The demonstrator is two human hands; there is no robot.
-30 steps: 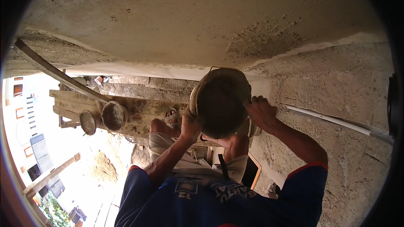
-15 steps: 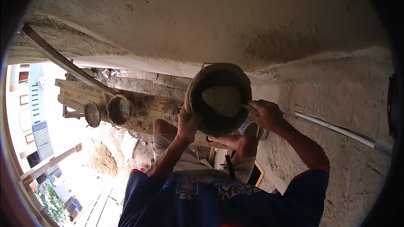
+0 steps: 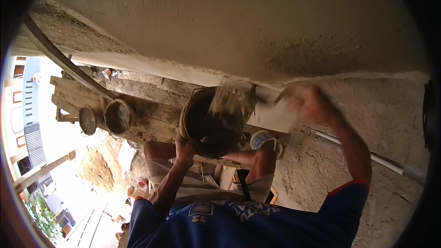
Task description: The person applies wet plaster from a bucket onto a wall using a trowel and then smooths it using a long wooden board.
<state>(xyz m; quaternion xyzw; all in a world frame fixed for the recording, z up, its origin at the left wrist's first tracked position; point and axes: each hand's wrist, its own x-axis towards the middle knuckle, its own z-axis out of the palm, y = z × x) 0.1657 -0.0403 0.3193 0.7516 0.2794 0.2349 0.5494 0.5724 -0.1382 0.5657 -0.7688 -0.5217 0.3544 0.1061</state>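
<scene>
My left hand [image 3: 184, 151] grips the near left rim of a dark mortar bucket [image 3: 195, 117], tilted so that its dark inside shows above my knees. Off to the right, my right hand [image 3: 312, 104] is closed round the handle of a trowel [image 3: 262, 97], smeared by motion. The trowel's blade and a grey streak of mortar [image 3: 229, 98] blur across the bucket's far right rim, close to the wall. How much mortar lies in the bucket is hard to tell in the shadow.
A plastered wall [image 3: 220, 27] rises ahead, with rough patches. Two round buckets, one [image 3: 118, 116] and another [image 3: 87, 120], stand on the plank platform [image 3: 151, 117]. A white pail [image 3: 262, 138] is by my right knee. A long batten [image 3: 59, 57] slants at left; a white pipe [image 3: 381, 161] runs at right.
My right hand has swung up and right from the bucket rim, with the trowel out of the bucket and mortar in motion. The bucket and my left hand sit lower and further left in view.
</scene>
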